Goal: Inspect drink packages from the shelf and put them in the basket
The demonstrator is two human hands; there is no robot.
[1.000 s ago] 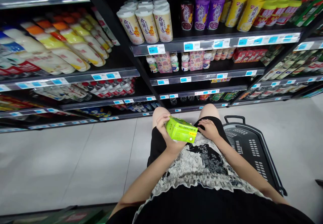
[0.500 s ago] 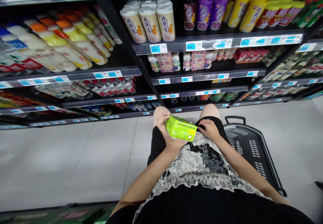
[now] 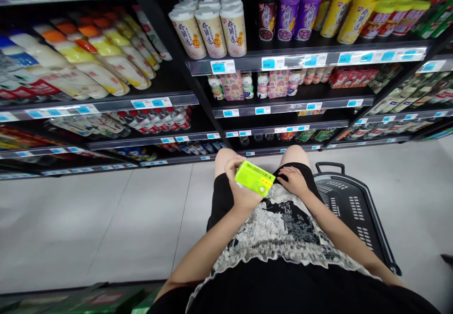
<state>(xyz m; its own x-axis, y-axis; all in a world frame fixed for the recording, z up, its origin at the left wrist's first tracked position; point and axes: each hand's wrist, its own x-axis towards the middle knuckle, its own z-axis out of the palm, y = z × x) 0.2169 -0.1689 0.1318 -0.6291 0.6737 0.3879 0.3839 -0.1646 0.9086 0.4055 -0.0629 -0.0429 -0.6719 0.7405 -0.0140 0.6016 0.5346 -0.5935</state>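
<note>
Above the lap (image 3: pixel 283 234): left hand (image 3: pixel 244 199) closed round a bright green box (image 3: pixel 254 178), fingers (image 3: pixel 230 167) bent about its left end, palm beneath.
Green box: held tilted, slanting down toward the right; dark lettering runs along its upper edge, with a yellow patch and a small pale round mark near the right end.
Right hand (image 3: pixel 294 180): resting palm down on the right thigh (image 3: pixel 310 177), fingers loosely spread and slightly bent, tips just beside the box's right end.
Clothing: black shorts (image 3: pixel 220 201) and a black-and-white floral cloth (image 3: pixel 272 219) with a ruffled edge.
Basket (image 3: pixel 346 215): black, slotted base, raised handle, standing on the pale tiled floor (image 3: pixel 141 219) just beside the right leg.
Shelving (image 3: pixel 300 52): dark, facing the knees (image 3: pixel 225 156), with blue-and-white price labels (image 3: pixel 222 66) along the edges.
Upper middle shelf: white cups (image 3: pixel 215 33), then one brown cup (image 3: pixel 266 20), purple cups (image 3: pixel 287 19), yellow cups (image 3: pixel 337 14) and yellow-lidded red tubs (image 3: pixel 394 19).
Shelf below: pink patterned packs (image 3: pixel 232 86) among small bottles (image 3: pixel 262 86); red cartons (image 3: pixel 354 77) farther right.
Left bay: white bottles (image 3: pixel 118 66), several orange-capped.
Lower left edge: dark green boxes (image 3: pixel 106 300), partly cut off.
</note>
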